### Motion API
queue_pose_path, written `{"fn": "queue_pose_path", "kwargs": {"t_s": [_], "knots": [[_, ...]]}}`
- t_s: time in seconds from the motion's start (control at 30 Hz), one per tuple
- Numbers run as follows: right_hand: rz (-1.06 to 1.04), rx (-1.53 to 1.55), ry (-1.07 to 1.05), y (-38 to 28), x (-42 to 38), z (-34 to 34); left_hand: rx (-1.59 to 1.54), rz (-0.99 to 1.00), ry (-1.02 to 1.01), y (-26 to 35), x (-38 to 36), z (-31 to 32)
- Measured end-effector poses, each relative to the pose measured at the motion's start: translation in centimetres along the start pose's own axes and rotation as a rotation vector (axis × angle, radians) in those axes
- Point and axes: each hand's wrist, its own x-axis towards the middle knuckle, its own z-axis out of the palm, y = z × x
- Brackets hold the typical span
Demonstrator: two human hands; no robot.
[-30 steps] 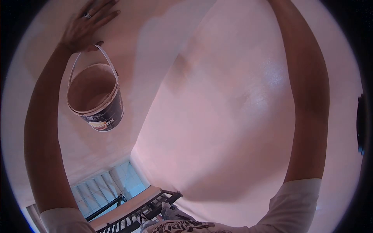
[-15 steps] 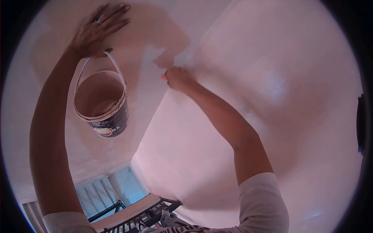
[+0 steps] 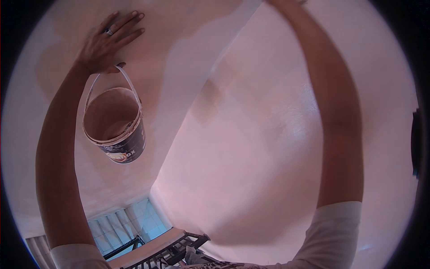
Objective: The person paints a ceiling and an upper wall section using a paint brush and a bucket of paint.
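Observation:
My left hand (image 3: 105, 45) lies against the pale surface at upper left, its fingers stretched and spread, a ring on one of them. From its thumb hangs a bucket (image 3: 122, 150) by its white handle (image 3: 127, 77). The bucket is dark outside with a printed label, smeared around the rim, and has some pinkish material low inside. My right hand (image 3: 278, 2) is at the very top edge, nearly all cut off by the frame, close to the line where the two surfaces meet. Its fingers and anything in them are hidden.
A smooth pinkish wall (image 3: 242, 170) fills the right side and meets the left surface along a slanting edge. Below are a dark metal railing (image 3: 179, 251), blue-lit panels (image 3: 150, 217) and a grey curtain-like sheet (image 3: 38, 251). Something dark (image 3: 415, 143) stands at the far right.
My right hand, closed with something orange showing at it, has swept up and right along the corner to the top edge. My left hand and the bucket have shifted slightly down.

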Motion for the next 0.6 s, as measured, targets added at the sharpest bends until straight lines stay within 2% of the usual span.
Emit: {"fn": "queue_pose_path", "kwargs": {"t_s": [0.03,0.07,0.13,0.17,0.27,0.37,0.4,0.43,0.47,0.5,0.53,0.57,0.6], "knots": [[-0.025,0.026,0.106,-1.4,-1.9,5.4,0.0,-0.003,-0.009,0.0,0.1,-0.1],[-0.288,-0.094,0.06,-3.0,-2.3,10.8,-0.005,-0.002,-0.001,0.1,0.0,-0.1],[-0.531,0.021,-0.095,-8.8,-6.4,18.3,-0.003,0.005,0.016,-0.1,-0.1,0.0],[-0.508,0.257,-0.199,-12.5,-10.9,18.8,-0.002,0.016,0.002,-0.2,-0.1,0.0],[-0.59,0.615,-0.198,-14.9,-17.0,16.2,-0.006,0.038,-0.011,-0.6,-0.1,0.0],[-0.422,0.686,-0.393,-11.4,-11.0,13.9,-0.025,0.038,0.015,-0.6,-0.1,-0.2],[-0.338,0.571,-0.303,-8.6,-8.3,11.6,-0.022,0.039,0.022,-0.5,-0.1,-0.1],[-0.377,0.417,-0.339,-5.5,-4.5,10.7,-0.02,0.04,0.026,-0.6,-0.1,-0.2],[-0.312,0.424,-0.26,-2.3,-2.3,7.0,-0.022,0.036,0.021,-0.6,-0.1,-0.3],[-0.406,0.14,-0.163,1.2,2.3,7.2,-0.026,0.033,0.013,-0.6,-0.1,-0.5],[-0.087,0.348,-0.132,6.0,8.1,9.6,-0.032,0.033,0.002,-0.5,0.0,-0.6],[-0.119,0.309,0.076,9.3,11.2,7.7,-0.032,0.036,0.001,-0.4,0.1,-0.7],[-0.105,0.14,0.065,10.9,13.1,3.8,-0.029,0.035,0.001,-0.4,0.2,-0.8]]}}
